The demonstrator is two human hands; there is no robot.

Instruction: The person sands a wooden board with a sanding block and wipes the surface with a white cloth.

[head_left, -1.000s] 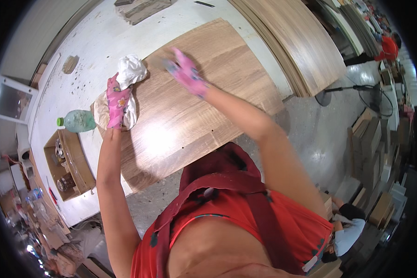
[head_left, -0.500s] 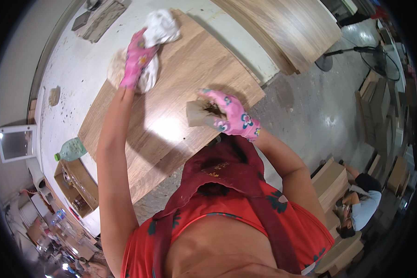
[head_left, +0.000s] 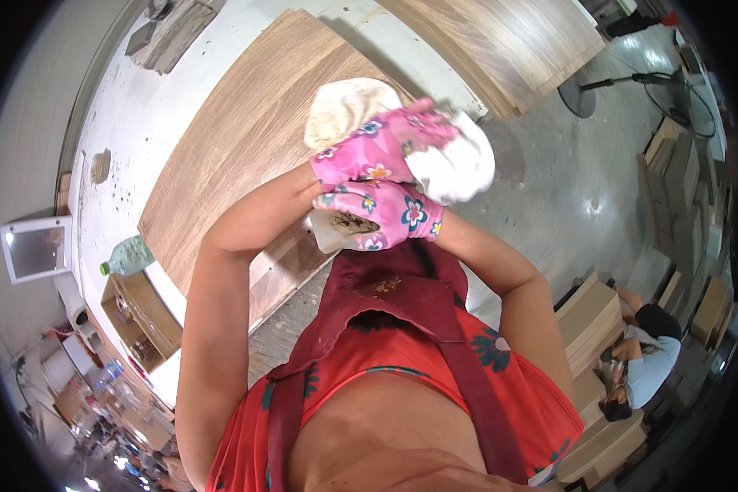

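Observation:
Both my hands wear pink flowered gloves and meet near the right end of a wood-grain board (head_left: pixel 246 123). My left hand (head_left: pixel 373 148) is closed on a cloth (head_left: pixel 463 160), whose white part hangs past the board's right edge; a cream-coloured bunch of cloth (head_left: pixel 344 107) lies on the far side of the hand. Motion blurs the left fingertips. Just nearer to me, my right hand (head_left: pixel 394 215) grips a pale, dark-stained block-like piece (head_left: pixel 330 235) over the board's near edge; its exact kind does not show. The left wrist crosses close above the right glove.
The board lies on a white worktable (head_left: pixel 111 213). A green-capped bottle (head_left: pixel 129 257) and a cardboard box (head_left: pixel 143 320) stand at the left. Stacked wood-grain panels (head_left: pixel 500 41) are at the far right. A person (head_left: pixel 644 357) sits among boards at the right.
My left hand and its cloth have swept from the board's far left to its right end. My right hand has drawn slightly nearer and left, still holding the pale piece.

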